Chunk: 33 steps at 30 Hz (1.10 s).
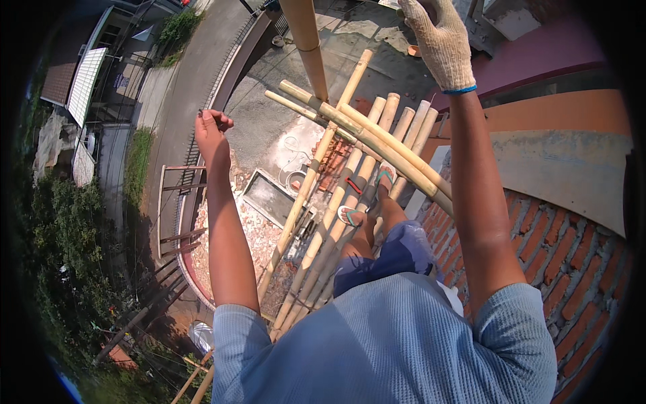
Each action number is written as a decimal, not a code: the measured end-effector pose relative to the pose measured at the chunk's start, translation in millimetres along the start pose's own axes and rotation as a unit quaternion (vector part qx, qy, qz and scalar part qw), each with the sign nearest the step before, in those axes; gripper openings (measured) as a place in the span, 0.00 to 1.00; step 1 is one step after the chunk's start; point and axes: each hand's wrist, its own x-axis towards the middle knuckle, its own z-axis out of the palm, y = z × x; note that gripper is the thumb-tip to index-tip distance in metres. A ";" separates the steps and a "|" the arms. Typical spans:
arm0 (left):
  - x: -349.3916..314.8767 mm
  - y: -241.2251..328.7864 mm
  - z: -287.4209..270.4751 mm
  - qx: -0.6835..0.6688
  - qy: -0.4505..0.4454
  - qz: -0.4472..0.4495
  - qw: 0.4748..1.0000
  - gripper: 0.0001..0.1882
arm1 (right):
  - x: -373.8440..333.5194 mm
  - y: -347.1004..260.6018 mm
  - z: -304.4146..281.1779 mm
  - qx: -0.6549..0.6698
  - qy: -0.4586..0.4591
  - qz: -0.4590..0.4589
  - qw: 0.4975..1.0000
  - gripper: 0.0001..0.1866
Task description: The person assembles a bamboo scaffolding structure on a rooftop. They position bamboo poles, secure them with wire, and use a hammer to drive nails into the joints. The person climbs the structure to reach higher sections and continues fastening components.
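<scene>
My left hand (212, 128) is bare and raised out to the left, its fingers curled in. A tiny dark bit shows at the fingertips, too small to name. My right hand (441, 50), in a cream knitted glove with a blue cuff, is lifted at the top right; thumb and fingers are apart, and the fingertips run up to the picture's edge. Between my arms an upright bamboo pole (306, 44) rises past crossed bamboo poles (377, 138). My feet, in flip-flops (347, 215), stand on a row of bamboo poles (323, 236).
A small red-and-black object (353, 186) lies on the poles by my feet. Far below are a grey trough (269, 196), rubble (229, 246) and a curved fence (219, 81) along a road (195, 74). A rough brick wall (565, 269) stands close on the right.
</scene>
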 end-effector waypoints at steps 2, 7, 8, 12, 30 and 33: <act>72.4 39.2 74.3 -0.070 0.000 0.029 0.997 0.16 | -118.1 53.6 5.8 0.365 -0.007 0.362 0.858 0.21; 161.1 73.6 212.6 -0.220 0.036 -0.014 0.975 0.14 | -334.5 156.9 -5.6 0.036 -0.276 0.474 0.836 0.17; 165.8 70.4 224.4 -0.199 0.001 0.009 0.980 0.15 | -353.8 175.6 -0.4 0.029 -0.288 0.465 0.837 0.21; 169.5 57.9 218.0 -0.214 0.054 -0.026 0.975 0.27 | -390.1 225.2 70.3 -0.067 -0.435 0.346 0.829 0.45; 172.9 90.6 177.8 -0.260 -0.142 -0.033 0.955 0.26 | -398.5 280.3 189.2 0.040 -0.554 0.382 0.739 0.41; 170.5 92.0 178.2 -0.244 -0.163 -0.052 0.955 0.29 | -400.0 283.5 193.2 0.012 -0.541 0.388 0.746 0.42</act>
